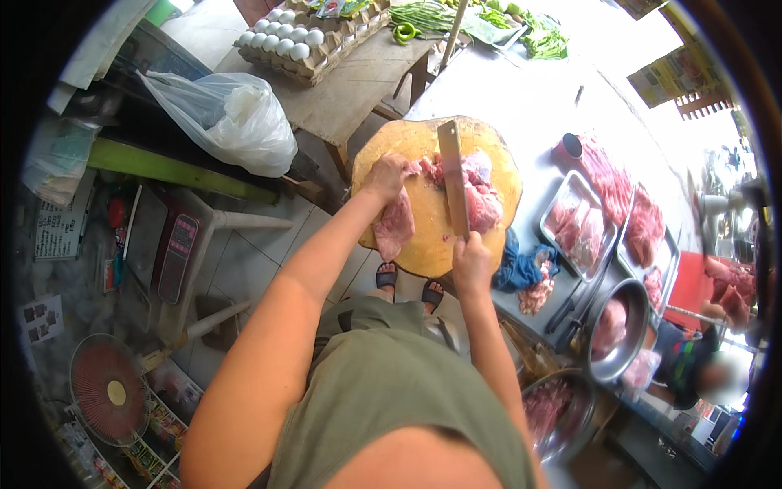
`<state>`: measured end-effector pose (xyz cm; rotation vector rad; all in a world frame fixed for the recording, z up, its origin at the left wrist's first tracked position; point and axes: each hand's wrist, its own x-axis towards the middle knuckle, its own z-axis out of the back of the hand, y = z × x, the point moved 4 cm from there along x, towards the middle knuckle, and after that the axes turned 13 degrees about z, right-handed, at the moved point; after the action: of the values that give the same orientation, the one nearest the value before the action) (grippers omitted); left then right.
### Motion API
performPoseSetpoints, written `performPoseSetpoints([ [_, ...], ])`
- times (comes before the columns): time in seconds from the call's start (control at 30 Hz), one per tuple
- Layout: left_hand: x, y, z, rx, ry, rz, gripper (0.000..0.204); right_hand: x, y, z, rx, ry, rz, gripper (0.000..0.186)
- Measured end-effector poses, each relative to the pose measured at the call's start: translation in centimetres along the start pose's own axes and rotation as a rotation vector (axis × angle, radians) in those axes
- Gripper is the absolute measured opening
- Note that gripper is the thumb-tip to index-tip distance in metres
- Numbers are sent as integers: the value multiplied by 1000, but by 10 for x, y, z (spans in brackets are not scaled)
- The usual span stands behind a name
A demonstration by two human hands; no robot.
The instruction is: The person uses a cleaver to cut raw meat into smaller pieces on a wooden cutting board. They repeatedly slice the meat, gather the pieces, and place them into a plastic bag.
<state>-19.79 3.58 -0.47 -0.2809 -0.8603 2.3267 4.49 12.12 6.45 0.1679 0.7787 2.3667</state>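
A round wooden chopping block (pixel 432 253) is in front of me with raw meat on it. My left hand (pixel 385 175) is closed on a small piece of meat at the block's left side, just above a flat cut of meat (pixel 393 224). My right hand (pixel 471 259) grips the handle of a wide cleaver (pixel 452 171), held lengthwise over the block. A larger lump of meat (pixel 486 204) sits beside the blade on the right, with smaller bits left of it.
Right: steel table (pixel 452 85) with meat trays (pixel 543 232), knives (pixel 562 322), blue cloth (pixel 517 261), bowls (pixel 619 375). A person (pixel 688 375) is at the far right. Left: egg cartons (pixel 318 69), plastic bag (pixel 236 130), scale (pixel 187 244), fan (pixel 106 363). Greens (pixel 542 37) lie at the back.
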Motion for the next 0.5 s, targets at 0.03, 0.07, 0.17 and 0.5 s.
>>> performPoseSetpoints([
  [0.03, -3, -1, 5, -88, -46, -41, 8, -1, 7, 15, 60, -98, 105, 21],
  [0.07, -4, 1, 8, -79, -52, -19, 7, -2, 12, 26, 113, -167, 162, 20],
  [0.17, -8, 1, 17, -100, -127, -41, 4, -5, 27, 39, 332, -369, 318, 15],
  [0.5, -6, 8, 14, -50, 45, 25, 10, 0, 5, 4, 24, 7, 39, 24],
])
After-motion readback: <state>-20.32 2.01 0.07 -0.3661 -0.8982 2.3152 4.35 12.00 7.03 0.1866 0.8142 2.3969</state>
